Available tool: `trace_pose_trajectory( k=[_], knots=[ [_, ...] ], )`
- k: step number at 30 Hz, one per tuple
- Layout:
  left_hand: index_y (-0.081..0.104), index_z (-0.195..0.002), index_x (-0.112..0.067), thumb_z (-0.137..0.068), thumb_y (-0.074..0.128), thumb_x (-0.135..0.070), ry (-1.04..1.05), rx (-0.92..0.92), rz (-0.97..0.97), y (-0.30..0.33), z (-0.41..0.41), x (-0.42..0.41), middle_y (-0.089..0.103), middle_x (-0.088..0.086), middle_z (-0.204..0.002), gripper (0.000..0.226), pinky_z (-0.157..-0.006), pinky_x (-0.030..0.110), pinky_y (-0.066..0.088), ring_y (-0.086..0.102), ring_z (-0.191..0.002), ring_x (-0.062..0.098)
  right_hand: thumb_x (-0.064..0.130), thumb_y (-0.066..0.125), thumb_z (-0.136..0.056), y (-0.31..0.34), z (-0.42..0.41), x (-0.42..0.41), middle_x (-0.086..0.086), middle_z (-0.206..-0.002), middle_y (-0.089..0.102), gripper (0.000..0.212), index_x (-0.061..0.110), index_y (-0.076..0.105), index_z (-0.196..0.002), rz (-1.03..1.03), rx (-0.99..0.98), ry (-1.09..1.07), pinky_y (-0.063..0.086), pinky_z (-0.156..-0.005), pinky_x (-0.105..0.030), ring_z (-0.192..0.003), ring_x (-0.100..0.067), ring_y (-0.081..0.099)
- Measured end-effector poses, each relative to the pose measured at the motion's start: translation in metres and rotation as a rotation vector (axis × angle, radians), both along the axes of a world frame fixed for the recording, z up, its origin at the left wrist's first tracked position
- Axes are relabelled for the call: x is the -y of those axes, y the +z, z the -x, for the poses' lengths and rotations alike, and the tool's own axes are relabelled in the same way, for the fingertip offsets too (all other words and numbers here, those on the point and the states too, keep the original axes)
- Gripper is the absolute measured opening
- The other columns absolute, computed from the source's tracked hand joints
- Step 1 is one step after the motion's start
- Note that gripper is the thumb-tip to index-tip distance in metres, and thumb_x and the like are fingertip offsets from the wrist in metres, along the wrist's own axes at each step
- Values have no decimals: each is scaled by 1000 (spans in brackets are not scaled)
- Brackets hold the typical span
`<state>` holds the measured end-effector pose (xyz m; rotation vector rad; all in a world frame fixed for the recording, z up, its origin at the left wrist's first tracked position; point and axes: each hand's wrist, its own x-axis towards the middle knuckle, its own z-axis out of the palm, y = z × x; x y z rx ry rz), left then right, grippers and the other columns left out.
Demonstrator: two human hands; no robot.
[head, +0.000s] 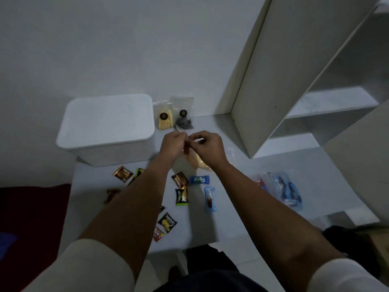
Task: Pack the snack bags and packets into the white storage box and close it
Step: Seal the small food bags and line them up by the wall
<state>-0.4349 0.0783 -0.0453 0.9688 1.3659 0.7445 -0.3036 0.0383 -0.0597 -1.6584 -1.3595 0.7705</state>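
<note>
Your left hand (173,144) and right hand (207,145) met above the table (237,199), both pinching a small dark red piece (187,149); the white box (107,128) sat lidded at left, packets (181,187) scattered near you

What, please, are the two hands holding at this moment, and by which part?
Both hands, left hand and right hand, pinch the top of a clear snack bag.
</note>
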Motion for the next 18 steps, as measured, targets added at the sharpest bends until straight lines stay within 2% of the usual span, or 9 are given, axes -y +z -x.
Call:
trace_pose_trajectory(
  k=[2,4,6,9,12,15,18],
  knots=[
    [55,-79,-10,-95,49,-10,-20,-8,-2,4,16,18,63,18,-87,17,-87,52,61,67,-89,32,34,74,-85,7,15,20,10,-87,78,17,20,81,-92,-3,-56,-1,62,-79,-34,-77,-3,73],
    [54,-83,-9,-95,48,-10,-66,-57,-31,7,29,33,64,18,-87,14,-83,49,60,67,-84,31,29,72,-85,10,26,34,8,-82,78,14,19,82,-87,4,-90,-35,62,-81,-38,-79,-5,74],
    [55,-87,-8,-97,47,-14,-124,-121,-75,8,38,47,67,19,-88,14,-77,45,59,65,-79,29,26,75,-83,10,34,46,6,-78,77,10,19,81,-83,42,-99,-78,63,-77,-43,-77,-8,74],
    [58,-89,-5,-97,49,-16,-196,-228,-146,8,49,66,71,20,-91,16,-82,46,60,68,-82,28,20,78,-78,12,42,60,3,-71,75,4,19,77,-75,108,-70,-112,63,-70,-47,-71,-14,74],
    [61,-83,-3,-93,54,-18,-238,-297,-194,8,60,83,71,17,-85,19,-80,47,60,70,-83,33,17,79,-75,17,49,71,-1,-72,74,12,19,69,-82,167,1,-123,63,-68,-45,-65,-19,73],
    [60,-70,-7,-86,60,-21,-291,-426,-260,6,74,97,64,9,-70,22,-66,35,49,59,-66,25,21,77,-79,18,51,81,-5,-76,74,26,20,67,-103,236,68,-100,63,-68,-40,-62,-18,73],
    [51,-60,-13,-84,65,-24,-312,-524,-301,1,86,107,53,8,-65,29,-62,31,41,50,-60,20,16,70,-81,14,50,91,-2,-73,74,3,16,73,-82,233,102,-126,64,-70,-44,-67,-18,74]
  ],
)
